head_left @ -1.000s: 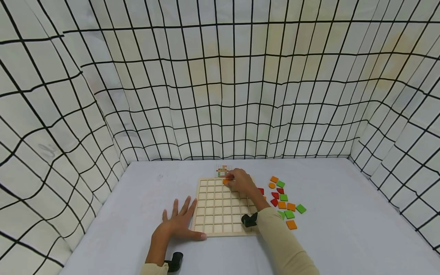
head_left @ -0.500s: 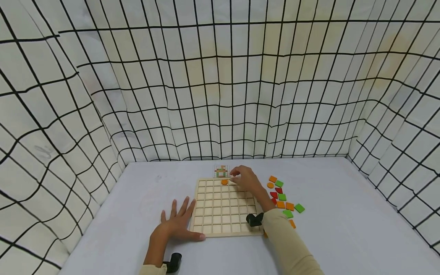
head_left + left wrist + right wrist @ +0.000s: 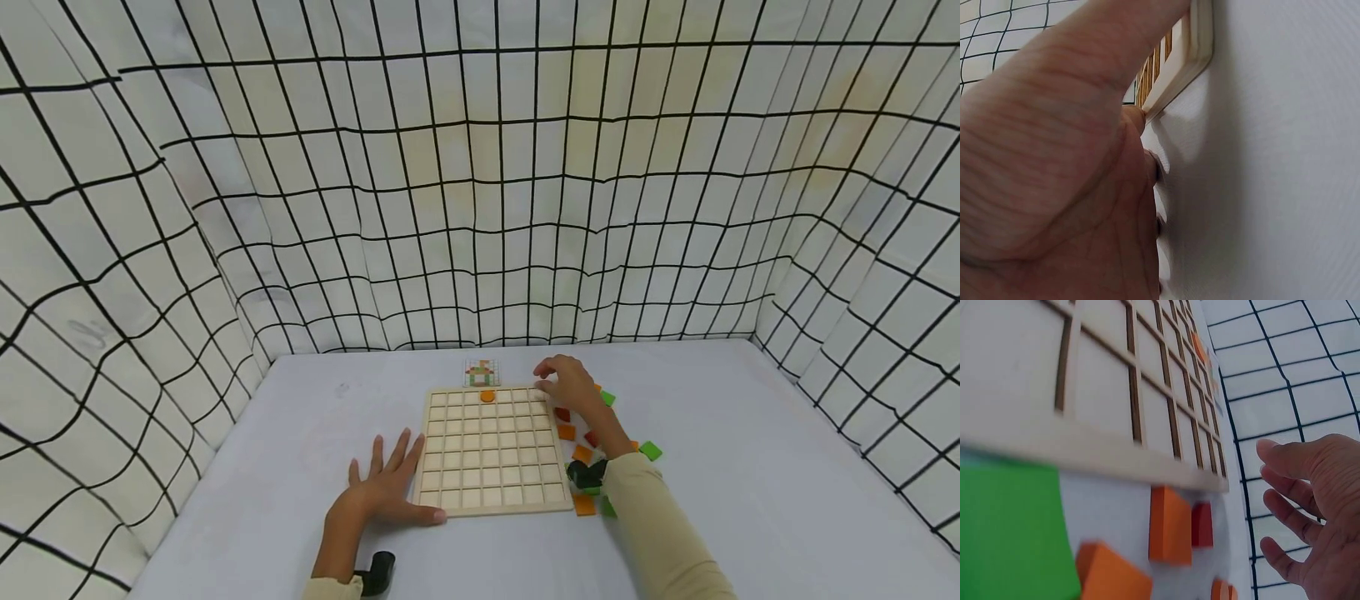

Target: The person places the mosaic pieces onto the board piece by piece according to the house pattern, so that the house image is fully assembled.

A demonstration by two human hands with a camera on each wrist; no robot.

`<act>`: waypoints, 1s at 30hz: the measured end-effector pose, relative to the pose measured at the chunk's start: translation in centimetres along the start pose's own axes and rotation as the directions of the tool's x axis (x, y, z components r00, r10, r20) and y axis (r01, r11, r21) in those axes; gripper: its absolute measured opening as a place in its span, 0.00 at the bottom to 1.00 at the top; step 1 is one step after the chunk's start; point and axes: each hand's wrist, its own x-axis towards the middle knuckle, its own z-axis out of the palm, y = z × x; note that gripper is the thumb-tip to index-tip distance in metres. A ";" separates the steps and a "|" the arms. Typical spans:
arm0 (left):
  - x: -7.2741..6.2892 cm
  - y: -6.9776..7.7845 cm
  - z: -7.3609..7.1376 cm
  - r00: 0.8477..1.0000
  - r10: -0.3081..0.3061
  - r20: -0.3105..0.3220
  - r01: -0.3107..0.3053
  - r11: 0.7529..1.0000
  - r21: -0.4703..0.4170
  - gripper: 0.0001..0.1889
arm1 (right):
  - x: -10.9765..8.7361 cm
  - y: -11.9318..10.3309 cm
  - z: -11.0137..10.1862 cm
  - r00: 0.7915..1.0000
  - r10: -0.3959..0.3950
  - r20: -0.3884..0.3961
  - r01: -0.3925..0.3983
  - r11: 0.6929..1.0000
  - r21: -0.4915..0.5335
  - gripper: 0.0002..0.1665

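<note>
A pale wooden grid board (image 3: 486,457) lies in the middle of the table, and one orange round piece (image 3: 487,397) sits in a cell of its farthest row. My left hand (image 3: 382,492) rests spread at the board's near left corner, its thumb along the front edge. The left wrist view shows that palm (image 3: 1066,169) close up against the board's corner. Near the far right corner hovers my right hand (image 3: 576,390), fingers loosely bent with nothing between them. In the right wrist view, bare air lies around this hand's fingertips (image 3: 1275,545).
A small picture card (image 3: 482,372) lies beyond the board's far edge. Several flat pieces lie right of the board, among them an orange square (image 3: 566,432), a red piece (image 3: 562,414) and a green square (image 3: 650,451); my right forearm hides some. White walls with black netting (image 3: 480,208) surround the table.
My right hand has let go of the orange round piece in the far row and moved right, off the board. The left hand has stayed in place.
</note>
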 end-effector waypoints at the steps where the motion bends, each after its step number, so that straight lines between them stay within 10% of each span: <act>1: 0.0 0.0 0.0 1.000 -0.001 -0.002 0.001 1.000 0.005 0.67 | -0.2 0.3 -0.3 1.000 0.003 0.000 -0.003 1.000 0.000 0.11; 30: 0.1 -0.3 0.1 1.000 0.020 0.000 -0.020 1.000 0.013 0.66 | -3.4 5.5 -3.9 0.991 0.094 0.092 -0.081 0.987 -0.138 0.11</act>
